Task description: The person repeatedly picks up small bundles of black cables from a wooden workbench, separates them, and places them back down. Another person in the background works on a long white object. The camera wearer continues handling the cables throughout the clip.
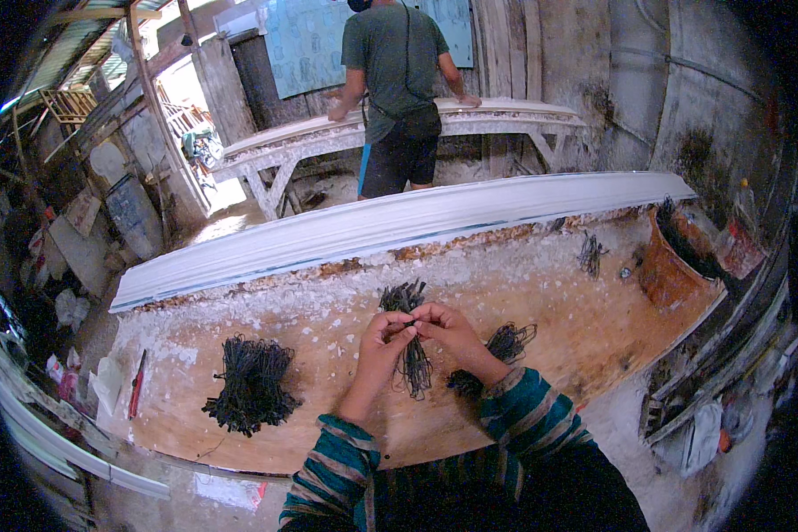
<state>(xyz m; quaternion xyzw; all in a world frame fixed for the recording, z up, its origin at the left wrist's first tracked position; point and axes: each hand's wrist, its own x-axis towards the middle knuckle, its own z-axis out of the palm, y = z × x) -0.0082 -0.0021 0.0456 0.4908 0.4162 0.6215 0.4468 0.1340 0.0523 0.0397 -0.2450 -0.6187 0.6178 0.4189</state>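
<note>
My left hand (379, 348) and my right hand (448, 330) meet above the wooden workbench (541, 319), both pinching one small bundle of thin dark wires (410, 355). The bundle's top fans out above my fingers and its lower end hangs below them. A larger heap of the same dark wires (252, 385) lies on the bench to my left. Another small bunch (505, 344) lies just right of my right wrist, partly hidden by my striped sleeve.
A long white moulded strip (399, 226) runs along the bench's far edge. A rust-coloured bucket (669, 262) stands at the right end. A person in a grey shirt (397, 89) works at another white bench behind. A red-handled tool (137, 383) lies at the left.
</note>
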